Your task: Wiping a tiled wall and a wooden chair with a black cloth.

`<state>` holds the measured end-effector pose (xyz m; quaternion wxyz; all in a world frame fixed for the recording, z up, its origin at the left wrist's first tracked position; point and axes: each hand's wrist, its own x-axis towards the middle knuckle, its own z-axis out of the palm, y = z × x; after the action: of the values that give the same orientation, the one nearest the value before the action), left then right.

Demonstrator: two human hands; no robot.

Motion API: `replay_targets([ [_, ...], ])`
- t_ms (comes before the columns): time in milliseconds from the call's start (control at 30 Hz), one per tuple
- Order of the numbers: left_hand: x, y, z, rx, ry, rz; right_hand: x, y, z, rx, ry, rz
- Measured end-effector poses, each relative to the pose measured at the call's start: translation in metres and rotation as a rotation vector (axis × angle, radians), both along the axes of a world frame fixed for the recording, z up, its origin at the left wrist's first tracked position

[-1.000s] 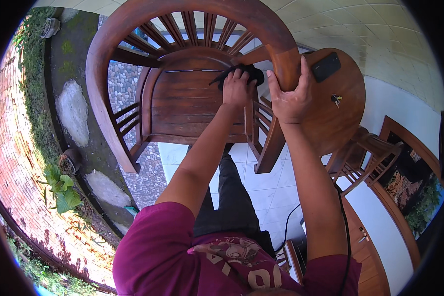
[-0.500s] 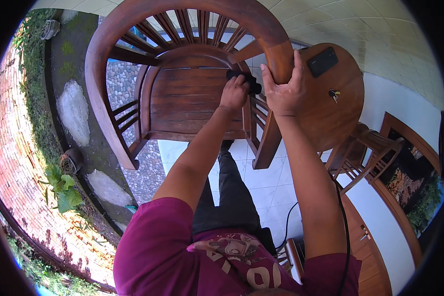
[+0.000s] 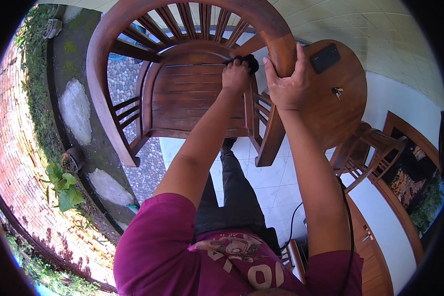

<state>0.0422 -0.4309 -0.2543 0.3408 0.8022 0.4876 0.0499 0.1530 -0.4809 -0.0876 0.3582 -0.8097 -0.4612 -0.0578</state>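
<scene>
A dark brown wooden armchair (image 3: 195, 98) with a slatted seat and a curved, spindled back stands in front of me. My left hand (image 3: 236, 75) is closed on a bunched black cloth (image 3: 250, 63) at the seat's right side, by the inner edge of the right arm. My right hand (image 3: 290, 85) grips the rounded front end of the chair's right armrest (image 3: 281, 54), thumb on one side and fingers on the other. Part of the cloth is hidden under my left fingers.
A round wooden table (image 3: 348, 113) touches or nearly touches the chair's right side, bearing a black phone (image 3: 325, 58) and keys (image 3: 337, 92). Another wooden chair (image 3: 367, 150) stands beyond it. Leftward lie a pebbled strip (image 3: 148, 172) and a potted plant (image 3: 64, 185). A black cable (image 3: 349, 232) hangs along my right arm.
My left hand and the cloth have shifted slightly toward the back of the seat. My right hand keeps its hold on the armrest. The whole view has moved a little.
</scene>
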Motion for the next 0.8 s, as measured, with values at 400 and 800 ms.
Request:
replay_targets([
  [400,0.004,-0.017,0.004,-0.154,0.155,-0.062,0.000,0.001,0.000,0.006,-0.014,0.011],
  [800,-0.008,-0.042,-0.002,-0.239,0.017,0.073,0.003,0.000,-0.002,-0.008,-0.030,0.027],
])
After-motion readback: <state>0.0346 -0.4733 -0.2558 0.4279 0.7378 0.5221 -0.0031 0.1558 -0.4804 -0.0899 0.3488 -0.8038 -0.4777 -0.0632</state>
